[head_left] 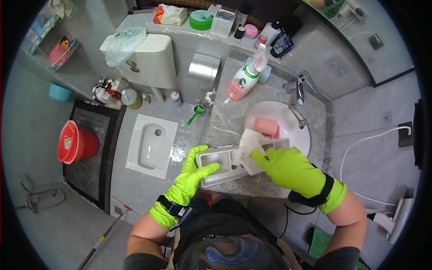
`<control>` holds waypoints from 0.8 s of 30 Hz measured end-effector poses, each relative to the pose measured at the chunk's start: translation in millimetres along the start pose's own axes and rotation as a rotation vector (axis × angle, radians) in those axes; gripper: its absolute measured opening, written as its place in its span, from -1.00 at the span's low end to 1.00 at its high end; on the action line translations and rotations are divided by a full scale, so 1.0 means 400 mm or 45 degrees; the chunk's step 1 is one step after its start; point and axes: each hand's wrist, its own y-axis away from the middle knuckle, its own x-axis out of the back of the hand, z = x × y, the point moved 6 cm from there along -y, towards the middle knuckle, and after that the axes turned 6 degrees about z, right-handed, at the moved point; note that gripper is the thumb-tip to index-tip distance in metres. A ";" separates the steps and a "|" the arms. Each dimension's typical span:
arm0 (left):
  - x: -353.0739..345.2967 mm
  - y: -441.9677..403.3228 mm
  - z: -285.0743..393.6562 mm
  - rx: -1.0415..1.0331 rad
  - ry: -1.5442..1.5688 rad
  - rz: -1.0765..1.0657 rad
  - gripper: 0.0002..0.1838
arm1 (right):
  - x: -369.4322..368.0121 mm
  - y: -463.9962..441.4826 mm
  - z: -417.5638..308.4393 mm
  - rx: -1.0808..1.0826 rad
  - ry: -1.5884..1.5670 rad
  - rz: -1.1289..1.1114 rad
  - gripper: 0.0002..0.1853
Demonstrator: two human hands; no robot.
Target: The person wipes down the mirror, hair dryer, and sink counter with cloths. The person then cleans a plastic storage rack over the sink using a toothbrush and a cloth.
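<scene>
My left hand, in a yellow-green rubber glove, grips the left end of a pale plastic organizer tray with several compartments. Its thumb reaches over the near rim into one compartment. My right hand, gloved alike, pinches a white cloth or wipe against the middle of the tray. The tray lies across the front of the grey stone counter and partly over the white sink. In the basin behind it lies a pink cup. Part of the tray is covered by the cloth and right glove.
A white and pink cleaner bottle stands on the counter, left of the chrome faucet. Several toiletries line the back ledge. On the floor to the left are a squat toilet and a red bucket. A white cable hangs at the right.
</scene>
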 end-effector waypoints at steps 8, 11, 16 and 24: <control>-0.024 -0.002 0.042 -0.452 -0.413 0.177 -0.31 | -0.108 -0.053 0.024 -0.093 -0.280 -0.139 -0.69; -0.060 -0.009 0.131 -0.713 -0.666 0.184 -0.35 | -0.073 -0.040 0.062 -0.129 -0.551 -0.006 -0.75; -0.097 -0.041 0.135 -0.492 -0.587 0.201 -0.31 | -0.133 -0.035 0.106 -0.481 -0.447 -0.292 -0.77; -0.135 -0.069 0.110 -0.373 -0.354 0.117 -0.19 | -0.127 -0.013 0.146 -0.472 -0.321 -0.020 -0.74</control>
